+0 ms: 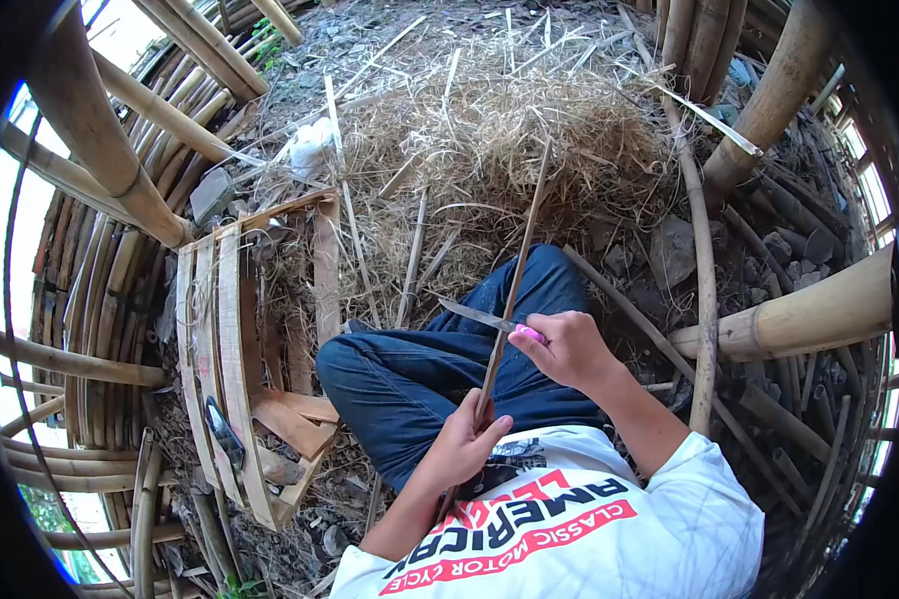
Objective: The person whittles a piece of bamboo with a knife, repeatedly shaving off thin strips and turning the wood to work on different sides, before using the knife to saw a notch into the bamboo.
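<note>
My left hand (pixel 466 439) is closed around the lower part of a long, thin bamboo strip (pixel 527 240), which slants up and away over my crossed legs. In my right hand (pixel 567 349) is a knife (pixel 477 314) with a pink handle, its blade pointing left. The blade crosses the strip in this view, a little above my left hand. Below my left hand the strip's lower end runs toward my shirt and is partly hidden.
A slatted wooden crate (pixel 232 349) stands at my left, with a dark sandal-like object (pixel 224 434) on it. Ahead lies a heap of bamboo shavings (pixel 529 140). Thick bamboo poles (pixel 789 317) rise on both sides, and stones (pixel 673 252) lie at right.
</note>
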Tool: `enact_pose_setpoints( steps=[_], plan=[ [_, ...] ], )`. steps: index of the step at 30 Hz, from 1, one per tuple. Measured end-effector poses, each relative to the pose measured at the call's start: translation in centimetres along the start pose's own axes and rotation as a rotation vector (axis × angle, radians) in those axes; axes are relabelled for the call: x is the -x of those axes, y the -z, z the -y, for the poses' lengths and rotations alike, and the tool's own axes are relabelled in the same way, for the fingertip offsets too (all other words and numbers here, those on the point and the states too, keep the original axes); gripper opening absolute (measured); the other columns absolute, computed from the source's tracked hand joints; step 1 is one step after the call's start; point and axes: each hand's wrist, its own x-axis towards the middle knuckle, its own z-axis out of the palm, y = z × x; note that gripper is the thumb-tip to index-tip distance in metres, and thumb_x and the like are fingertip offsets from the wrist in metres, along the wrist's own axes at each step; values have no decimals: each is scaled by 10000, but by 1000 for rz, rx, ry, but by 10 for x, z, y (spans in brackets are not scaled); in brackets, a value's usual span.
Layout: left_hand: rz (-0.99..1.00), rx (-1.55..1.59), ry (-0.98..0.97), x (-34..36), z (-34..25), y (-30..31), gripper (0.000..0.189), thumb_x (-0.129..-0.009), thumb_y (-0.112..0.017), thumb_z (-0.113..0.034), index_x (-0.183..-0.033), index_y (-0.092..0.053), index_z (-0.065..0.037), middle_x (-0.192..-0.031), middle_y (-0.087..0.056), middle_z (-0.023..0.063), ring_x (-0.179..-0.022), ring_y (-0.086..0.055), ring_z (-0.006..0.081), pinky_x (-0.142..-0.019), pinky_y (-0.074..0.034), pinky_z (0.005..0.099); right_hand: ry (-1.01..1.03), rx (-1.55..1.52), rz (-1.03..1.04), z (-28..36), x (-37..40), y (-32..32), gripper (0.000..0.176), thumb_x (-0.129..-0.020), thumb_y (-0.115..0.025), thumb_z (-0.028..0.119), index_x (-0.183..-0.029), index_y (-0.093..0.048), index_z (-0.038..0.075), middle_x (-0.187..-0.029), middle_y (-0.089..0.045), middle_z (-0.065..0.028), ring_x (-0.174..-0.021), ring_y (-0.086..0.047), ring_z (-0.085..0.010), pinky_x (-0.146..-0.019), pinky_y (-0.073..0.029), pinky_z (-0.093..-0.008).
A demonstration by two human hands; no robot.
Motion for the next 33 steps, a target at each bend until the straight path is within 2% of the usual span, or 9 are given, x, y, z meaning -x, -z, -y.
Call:
enact_pose_setpoints(
  steps=[6, 7, 12, 14, 17, 20, 24, 25, 33],
  plan=[
    [81, -57, -12, -17, 27, 2, 293, -899, -648, -234, -866, -424, -47, -689, -382, -8, -619, -360, 82, -523, -339, 265, -50, 58, 18, -25, 13, -16, 489, -913, -541, 473, -638, -579, 71, -542, -565, -158, -536, -590, -365, -484, -462, -431],
    [133, 12, 121, -19, 25, 5, 290, -898, -649, -236, -866, -428, -53, -692, -381, -14, -623, -357, 80, -524, -334, 261, -67, 32, 3, -29, 16, -21, 475, -916, -537, 468, -661, -589, 71, -552, -569, -163, -543, -592, -369, -491, -465, -441],
    [227, -76, 168, -24, 60, 5, 291, -897, -646, -246, -875, -433, -48, -711, -386, -3, -636, -364, 93, -542, -343, 274, -116, 19, -5, -46, 36, -42, 447, -926, -523, 455, -729, -617, 65, -600, -597, -182, -584, -609, -385, -525, -484, -465],
    [243, -81, 186, -24, 71, 3, 290, -897, -645, -246, -880, -436, -45, -712, -386, 0, -638, -366, 99, -547, -347, 280, -242, 17, 101, -48, 45, -49, 450, -928, -519, 451, -737, -621, 56, -638, -617, -195, -627, -622, -400, -557, -498, -477],
    [248, -93, 215, -25, 78, 0, 292, -890, -651, -241, -893, -443, -36, -729, -387, 10, -660, -367, 103, -568, -353, 285, -306, 3, 138, -55, 54, -58, 449, -933, -513, 441, -752, -641, 51, -665, -629, -204, -651, -625, -414, -581, -510, -480],
    [260, -64, 269, -26, 72, -1, 261, -889, -650, -197, -881, -425, -65, -753, -346, -39, -661, -310, 71, -562, -306, 243, -325, -48, 165, -57, 51, -59, 446, -935, -510, 436, -766, -663, 53, -675, -631, -211, -655, -624, -418, -589, -511, -487],
    [275, -52, 296, -29, 67, 0, 270, -889, -653, -192, -864, -407, -83, -740, -344, -45, -652, -313, 66, -557, -305, 242, -314, -74, 142, -62, 50, -63, 436, -939, -524, 404, -744, -640, 31, -637, -598, -218, -646, -604, -423, -564, -482, -477],
    [275, -7, 317, -29, 66, 0, 270, -887, -656, -186, -864, -406, -85, -740, -348, -46, -653, -317, 64, -558, -307, 240, -327, -50, 173, -63, 50, -62, 474, -939, -498, 454, -766, -671, 48, -665, -626, -219, -659, -627, -417, -594, -516, -482],
    [254, 53, 348, -29, 59, -3, 246, -868, -657, -125, -894, -417, -80, -767, -364, -46, -665, -341, 60, -576, -324, 233, -379, -22, 228, -72, 62, -59, 498, -938, -497, 463, -735, -665, 40, -661, -621, -226, -657, -625, -418, -594, -515, -480]
  ],
)
